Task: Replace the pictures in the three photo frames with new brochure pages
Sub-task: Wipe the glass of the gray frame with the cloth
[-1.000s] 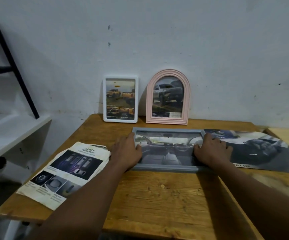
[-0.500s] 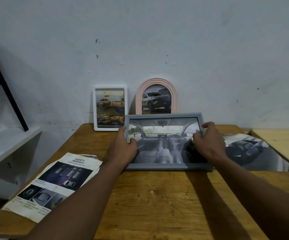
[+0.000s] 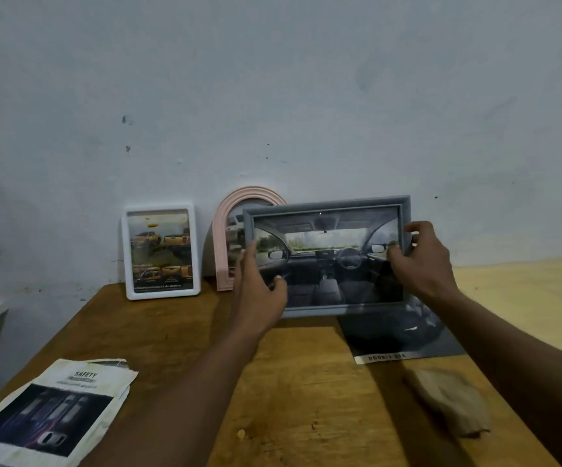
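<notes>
Against a plain wall, a wooden tabletop [image 3: 306, 382] carries a white frame [image 3: 160, 251] and pink frame [image 3: 225, 244]. Both hands, left [image 3: 256, 291] and right [image 3: 421, 261], grip the grey frame's [image 3: 326, 210] ends, upright above the tabletop. Set down carelessly, it could knock the pink frame or topple.

My single head-worn camera looks forward and slightly down, close over the worktop [image 3: 306, 382], facing the wall [image 3: 273, 96].

Person's two arms bare from forearm to fingertips, no sleeves in view. Left hand [image 3: 259, 291] & right hand [image 3: 421, 261]: no rings, watch, gloves or bands visible. Nails short.
</notes>
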Motion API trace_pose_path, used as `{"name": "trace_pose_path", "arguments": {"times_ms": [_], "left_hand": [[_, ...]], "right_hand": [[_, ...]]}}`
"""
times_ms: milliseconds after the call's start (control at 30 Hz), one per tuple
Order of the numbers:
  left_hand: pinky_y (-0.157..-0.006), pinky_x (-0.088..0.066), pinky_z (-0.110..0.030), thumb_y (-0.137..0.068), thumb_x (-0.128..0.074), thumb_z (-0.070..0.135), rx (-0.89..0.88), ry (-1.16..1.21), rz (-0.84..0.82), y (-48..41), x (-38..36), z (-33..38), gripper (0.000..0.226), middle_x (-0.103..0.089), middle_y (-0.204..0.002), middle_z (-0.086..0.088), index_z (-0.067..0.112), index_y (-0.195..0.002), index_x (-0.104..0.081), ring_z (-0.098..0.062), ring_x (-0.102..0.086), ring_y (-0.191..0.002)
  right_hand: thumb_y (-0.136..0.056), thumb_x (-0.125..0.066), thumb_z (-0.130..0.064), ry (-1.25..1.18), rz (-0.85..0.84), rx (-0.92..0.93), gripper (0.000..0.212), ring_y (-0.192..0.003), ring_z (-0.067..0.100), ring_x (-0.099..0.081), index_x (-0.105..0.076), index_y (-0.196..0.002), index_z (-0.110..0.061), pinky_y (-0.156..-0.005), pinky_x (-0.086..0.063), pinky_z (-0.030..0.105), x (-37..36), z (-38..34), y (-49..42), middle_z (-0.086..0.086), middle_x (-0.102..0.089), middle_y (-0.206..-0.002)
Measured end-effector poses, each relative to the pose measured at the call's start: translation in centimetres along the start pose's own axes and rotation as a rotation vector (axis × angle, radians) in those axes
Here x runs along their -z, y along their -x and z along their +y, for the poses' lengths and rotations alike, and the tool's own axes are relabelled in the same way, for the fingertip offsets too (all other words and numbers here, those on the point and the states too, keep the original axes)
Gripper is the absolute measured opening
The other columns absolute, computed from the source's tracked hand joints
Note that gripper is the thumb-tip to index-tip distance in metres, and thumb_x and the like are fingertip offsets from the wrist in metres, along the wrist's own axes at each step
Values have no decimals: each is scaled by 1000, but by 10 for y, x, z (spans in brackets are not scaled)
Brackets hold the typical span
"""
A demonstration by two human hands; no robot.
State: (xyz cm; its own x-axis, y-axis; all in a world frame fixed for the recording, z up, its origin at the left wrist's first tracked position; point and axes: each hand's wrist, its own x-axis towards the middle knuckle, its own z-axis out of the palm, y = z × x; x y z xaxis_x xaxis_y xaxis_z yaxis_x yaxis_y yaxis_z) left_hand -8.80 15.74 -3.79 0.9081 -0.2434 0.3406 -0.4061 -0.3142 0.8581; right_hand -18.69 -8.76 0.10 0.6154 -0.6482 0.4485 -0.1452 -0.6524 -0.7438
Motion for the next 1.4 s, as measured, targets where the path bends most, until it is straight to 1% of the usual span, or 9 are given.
{"name": "trace_pose_path", "arguments": {"times_ms": [100,233,367,500,633,833,1100,1300,1400], "left_hand": [[-102,-32,-30,-101,-61,21,-46,11,-46,-13,-25,8,80,-6,-170,15,45,-159,-11,-22,-21,-152],[-113,-36,-39,-99,-62,20,-71,44,-86,-37,-61,17,81,-6,-168,20,47,-158,-14,-21,-20,-153],[-110,-28,-29,-99,-61,21,-106,2,-109,-64,-89,26,81,-2,-170,15,40,-161,-12,-20,-15,-155],[-122,-31,-46,-95,-63,25,-123,-28,-102,-88,-109,26,84,-7,-168,16,42,-159,-12,-21,-14,-156],[-120,-33,-54,-89,-62,34,-133,-88,-106,-101,-126,22,85,-17,-167,9,47,-156,-11,-24,-20,-154],[-123,-28,-41,-96,-64,27,-96,-132,-146,-103,-144,5,85,-12,-170,5,41,-160,-11,-23,-16,-156],[-108,-18,-21,-99,-62,27,-102,-188,-177,-106,-153,-5,85,2,-172,5,38,-162,-6,-21,-7,-157],[-116,-18,-28,-99,-60,29,-116,-234,-181,-100,-150,-2,87,12,-171,8,39,-162,-1,-21,-2,-158],[-118,-17,-31,-100,-58,31,-136,-266,-183,-96,-140,3,85,8,-171,8,37,-162,-1,-21,-2,-158]], "right_hand": [[-89,-66,-32,27,17,-14,49,-95,32,-64,-40,-130,-25,-83,-58,53,13,17,-21,15,-59,-121],[-87,-67,-32,40,36,-37,51,-97,34,-62,-40,-130,-26,-82,-58,55,26,39,-53,15,-58,-120],[-84,-67,-37,25,59,-45,54,-102,35,-61,-39,-129,-29,-83,-57,57,29,57,-85,14,-57,-124],[-89,-68,-28,-5,77,-47,50,-102,35,-60,-41,-131,-23,-84,-57,56,22,74,-111,16,-57,-125],[-89,-68,-26,-10,73,-59,50,-100,34,-61,-41,-131,-21,-84,-57,56,15,94,-129,17,-57,-124],[-91,-67,-24,-15,32,-89,48,-90,30,-61,-42,-132,-18,-75,-56,43,-3,119,-136,14,-59,-113],[-93,-66,-20,-42,-8,-87,52,-81,18,-54,-40,-138,-14,-64,-47,25,-16,128,-150,8,-50,-111],[-92,-66,-27,-5,-66,-97,57,-89,29,-60,-36,-140,-19,-81,-53,43,-14,124,-144,12,-57,-110],[-91,-66,-25,14,-54,-76,60,-101,33,-60,-36,-142,-18,-89,-53,49,-13,112,-135,18,-58,-123]]}}
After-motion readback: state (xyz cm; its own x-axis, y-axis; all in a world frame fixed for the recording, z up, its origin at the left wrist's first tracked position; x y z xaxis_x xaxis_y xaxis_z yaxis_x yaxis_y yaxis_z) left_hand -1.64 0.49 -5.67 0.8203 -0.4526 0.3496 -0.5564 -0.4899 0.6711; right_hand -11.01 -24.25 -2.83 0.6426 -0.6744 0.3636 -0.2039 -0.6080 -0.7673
